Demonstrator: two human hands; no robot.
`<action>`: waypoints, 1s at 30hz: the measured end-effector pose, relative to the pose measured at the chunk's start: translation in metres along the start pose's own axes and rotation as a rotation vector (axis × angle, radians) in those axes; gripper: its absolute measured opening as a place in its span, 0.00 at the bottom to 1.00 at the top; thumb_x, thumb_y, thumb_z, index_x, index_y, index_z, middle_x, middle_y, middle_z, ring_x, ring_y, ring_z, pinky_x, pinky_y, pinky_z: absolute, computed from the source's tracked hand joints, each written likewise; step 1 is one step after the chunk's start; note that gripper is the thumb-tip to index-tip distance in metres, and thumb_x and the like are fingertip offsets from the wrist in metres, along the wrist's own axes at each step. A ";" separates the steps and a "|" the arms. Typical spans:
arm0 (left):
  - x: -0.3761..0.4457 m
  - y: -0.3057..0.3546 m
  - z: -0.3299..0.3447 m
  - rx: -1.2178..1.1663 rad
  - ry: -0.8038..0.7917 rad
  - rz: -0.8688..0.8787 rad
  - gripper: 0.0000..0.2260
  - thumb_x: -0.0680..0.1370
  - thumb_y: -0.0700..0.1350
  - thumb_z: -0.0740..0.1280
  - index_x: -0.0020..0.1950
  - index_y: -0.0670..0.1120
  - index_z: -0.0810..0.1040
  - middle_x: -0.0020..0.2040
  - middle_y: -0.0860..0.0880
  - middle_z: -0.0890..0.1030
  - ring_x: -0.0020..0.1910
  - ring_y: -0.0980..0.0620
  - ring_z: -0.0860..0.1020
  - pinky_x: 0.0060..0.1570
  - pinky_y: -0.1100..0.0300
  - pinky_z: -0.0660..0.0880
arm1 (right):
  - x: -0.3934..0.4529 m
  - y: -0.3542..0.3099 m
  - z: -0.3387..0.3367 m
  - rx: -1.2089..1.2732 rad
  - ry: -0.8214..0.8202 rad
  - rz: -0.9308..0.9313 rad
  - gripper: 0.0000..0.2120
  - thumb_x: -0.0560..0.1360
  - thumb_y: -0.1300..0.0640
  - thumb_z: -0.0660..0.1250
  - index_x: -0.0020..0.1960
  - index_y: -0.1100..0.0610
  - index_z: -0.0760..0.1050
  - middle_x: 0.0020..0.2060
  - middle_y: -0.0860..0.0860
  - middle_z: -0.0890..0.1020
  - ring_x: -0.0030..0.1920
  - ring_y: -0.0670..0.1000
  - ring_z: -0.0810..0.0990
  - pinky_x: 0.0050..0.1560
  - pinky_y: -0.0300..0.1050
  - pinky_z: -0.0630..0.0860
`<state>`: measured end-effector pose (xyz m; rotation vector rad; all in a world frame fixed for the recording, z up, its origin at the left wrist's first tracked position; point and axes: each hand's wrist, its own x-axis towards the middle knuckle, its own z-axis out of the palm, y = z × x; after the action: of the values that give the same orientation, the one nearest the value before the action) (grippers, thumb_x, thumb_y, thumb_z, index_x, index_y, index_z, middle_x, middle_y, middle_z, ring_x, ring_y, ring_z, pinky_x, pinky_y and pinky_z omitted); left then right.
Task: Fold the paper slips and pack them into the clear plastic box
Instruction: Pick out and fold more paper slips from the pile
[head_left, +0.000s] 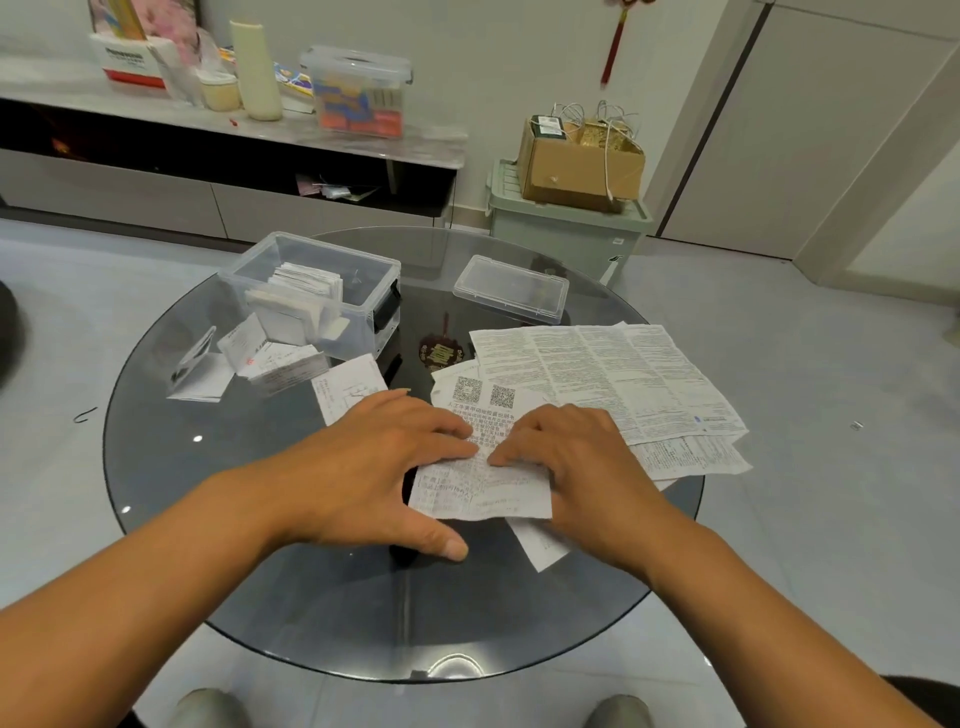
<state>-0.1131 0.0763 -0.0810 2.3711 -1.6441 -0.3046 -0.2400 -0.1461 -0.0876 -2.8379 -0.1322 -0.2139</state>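
Observation:
A printed paper slip (480, 488) with two QR codes lies at the middle of the round glass table (260, 571), its near part folded over. My left hand (384, 467) and my right hand (576, 462) press flat on it, fingertips meeting at the fold. The clear plastic box (317, 291) stands open at the far left with several folded slips upright inside. Its lid (511, 288) lies to the right of it. Several folded slips (249, 358) sit in front of the box. Large unfolded printed sheets (613, 379) spread out at the right.
Another small slip (349, 387) lies just beyond my left hand. A dark red ornament (440, 353) shows through the glass. Behind the table stand a low cabinet (208, 156) with a storage box and a green bin (566, 228) bearing a cardboard box.

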 end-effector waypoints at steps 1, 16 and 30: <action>0.000 0.000 0.001 -0.007 0.008 -0.003 0.43 0.67 0.81 0.61 0.77 0.62 0.65 0.75 0.66 0.62 0.74 0.65 0.55 0.76 0.60 0.51 | 0.000 -0.002 0.002 0.018 0.040 -0.005 0.10 0.74 0.45 0.73 0.54 0.42 0.83 0.51 0.43 0.81 0.52 0.45 0.75 0.55 0.45 0.62; 0.019 0.009 0.024 -0.486 0.397 -0.356 0.30 0.75 0.50 0.75 0.70 0.64 0.63 0.49 0.60 0.79 0.46 0.60 0.80 0.51 0.58 0.78 | 0.010 -0.013 -0.001 0.359 0.041 0.613 0.30 0.67 0.36 0.76 0.61 0.38 0.65 0.48 0.36 0.77 0.51 0.48 0.80 0.59 0.57 0.76; 0.019 -0.005 0.021 -0.209 0.318 -0.262 0.25 0.77 0.58 0.71 0.73 0.62 0.69 0.65 0.61 0.75 0.66 0.55 0.69 0.66 0.51 0.69 | 0.010 -0.019 -0.005 0.516 0.198 0.486 0.23 0.84 0.38 0.55 0.42 0.47 0.81 0.41 0.40 0.82 0.45 0.43 0.79 0.50 0.47 0.73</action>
<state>-0.1087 0.0581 -0.1031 2.3294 -1.1080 -0.1273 -0.2328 -0.1290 -0.0761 -2.2359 0.4710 -0.2983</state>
